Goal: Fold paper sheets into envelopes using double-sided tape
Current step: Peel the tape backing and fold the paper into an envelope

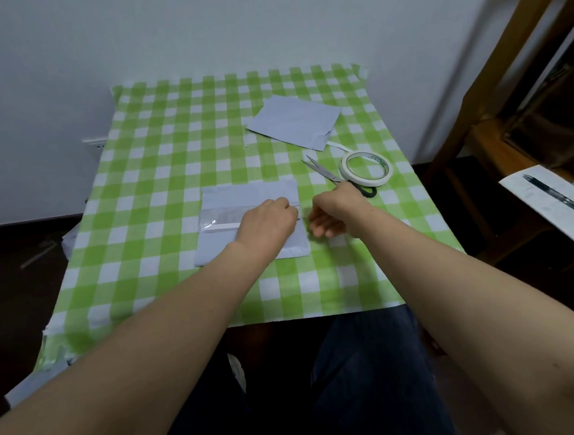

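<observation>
A pale blue folded paper sheet (222, 201) lies in the middle of the green checked table. A white strip of double-sided tape (222, 226) runs across it. My left hand (267, 220) rests on the sheet's right part, fingers curled down at the tape's right end; whether they pinch it is hidden. My right hand (326, 216) hovers just off the sheet's right edge, fingers loosely curled, nothing visible in it. A second pale blue folded sheet (293, 122) lies further back.
A roll of white tape (367, 169) and scissors (325, 171) lie to the right of the sheet, behind my right hand. A wooden chair (500, 152) with a printed paper (557, 203) stands at the right. The white wall is behind the table (157, 152).
</observation>
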The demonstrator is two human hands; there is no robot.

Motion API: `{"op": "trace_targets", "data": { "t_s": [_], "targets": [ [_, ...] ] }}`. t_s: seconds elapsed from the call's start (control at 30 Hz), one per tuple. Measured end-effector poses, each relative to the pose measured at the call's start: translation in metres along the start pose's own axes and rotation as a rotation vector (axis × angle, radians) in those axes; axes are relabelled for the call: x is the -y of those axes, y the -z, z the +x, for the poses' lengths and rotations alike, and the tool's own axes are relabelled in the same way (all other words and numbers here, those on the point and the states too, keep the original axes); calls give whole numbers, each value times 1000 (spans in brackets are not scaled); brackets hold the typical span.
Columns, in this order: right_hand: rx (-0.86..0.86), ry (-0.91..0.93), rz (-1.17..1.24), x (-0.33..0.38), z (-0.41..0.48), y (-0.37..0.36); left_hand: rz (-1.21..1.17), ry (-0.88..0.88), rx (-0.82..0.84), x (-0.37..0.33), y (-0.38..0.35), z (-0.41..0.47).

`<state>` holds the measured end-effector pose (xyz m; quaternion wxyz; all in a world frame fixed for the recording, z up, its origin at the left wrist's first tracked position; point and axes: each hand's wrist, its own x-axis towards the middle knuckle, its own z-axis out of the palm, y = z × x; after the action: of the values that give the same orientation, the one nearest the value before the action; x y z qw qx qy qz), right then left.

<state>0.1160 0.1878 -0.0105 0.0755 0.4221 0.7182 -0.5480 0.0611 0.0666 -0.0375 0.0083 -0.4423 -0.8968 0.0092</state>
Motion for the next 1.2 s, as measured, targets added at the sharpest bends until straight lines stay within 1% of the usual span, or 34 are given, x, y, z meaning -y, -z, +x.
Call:
{"op": "trace_targets", "data": {
  "t_s": [0.17, 0.23, 0.37, 0.47, 0.53, 0.6, 0.73, 0.9, 1.07, 1.13, 1.2],
  "targets": [
    [95, -44, 131, 4, -7, -4, -209, 85, -27, 2, 2, 0],
    [110, -19, 220, 2, -8, -7, -315, 122, -36, 4, 4, -2],
    [67, 55, 364, -6, -4, -13, -502, 184, -78, 4, 10, -7],
    [84, 105, 411, -11, -3, -14, -643, 266, -114, 5, 12, -8],
    [99, 125, 413, -12, -3, -14, -696, 308, -138, 6, 13, -7],
    [105, 143, 415, -12, -4, -14, -713, 313, -155, 8, 13, -7],
    [113, 158, 445, -13, -5, -15, -711, 256, -196, 12, 14, -7],
    [108, 127, 503, -12, -3, -16, -601, 174, -194, 15, 14, -5],
    [111, 118, 500, -10, -1, -16, -500, 119, -159, 14, 15, -2],
    [116, 122, 488, -10, -1, -17, -498, 127, -163, 14, 15, -2],
    [113, 131, 480, -9, 0, -17, -566, 170, -181, 13, 15, -2]
  ]
}}
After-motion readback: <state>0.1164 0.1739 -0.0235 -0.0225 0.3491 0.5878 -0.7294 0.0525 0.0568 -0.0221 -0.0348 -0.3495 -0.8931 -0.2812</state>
